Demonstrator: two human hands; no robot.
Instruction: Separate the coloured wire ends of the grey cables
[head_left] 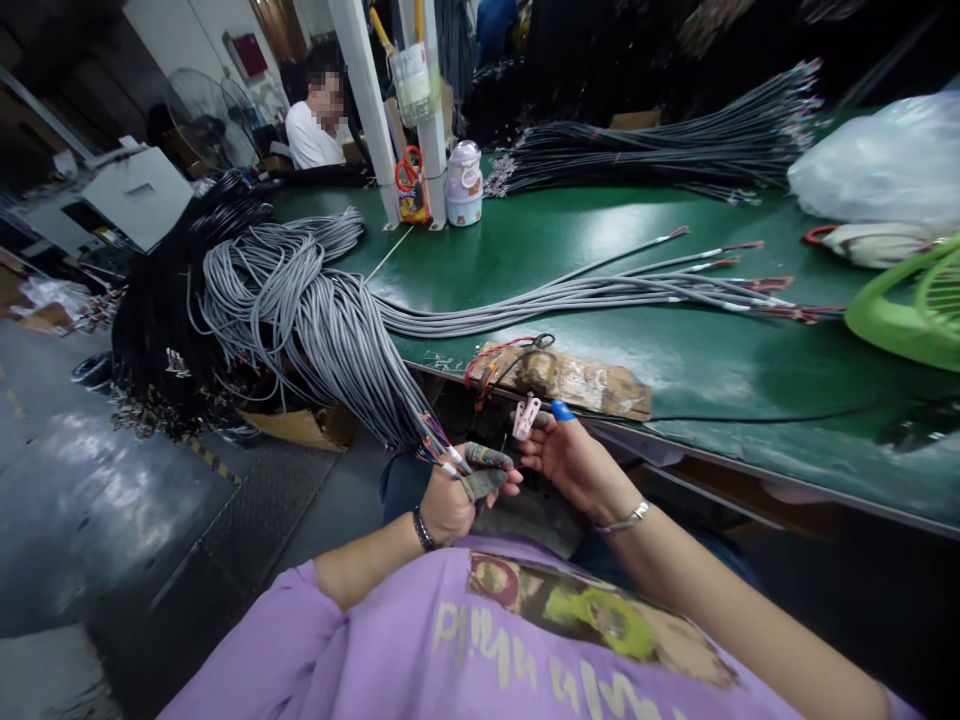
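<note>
My left hand (pixel 454 497) is closed around the ends of grey cables (pixel 452 466). Grey covers wrap some of its fingers, and thin coloured wires fan out from cable ends just above it. Close by on the right is my right hand (pixel 574 462), palm partly turned up, with a blue cover on one fingertip. Its curled fingers hold a small pale pink clip-like tool (pixel 526 416); the exact grip is partly hidden. From my left hand the cables run up to a big looped grey bundle (pixel 300 290) at the bench's left end.
On the green bench (pixel 600 225) lie separated grey cables (pixel 570 297), a worn wooden block (pixel 570 380) with wires, and a black cable bundle (pixel 652 155). A lidded bottle (pixel 465 185), a green plastic fan (pixel 911 305) and a plastic bag (pixel 885 165) also stand there. A person (pixel 315 125) sits beyond.
</note>
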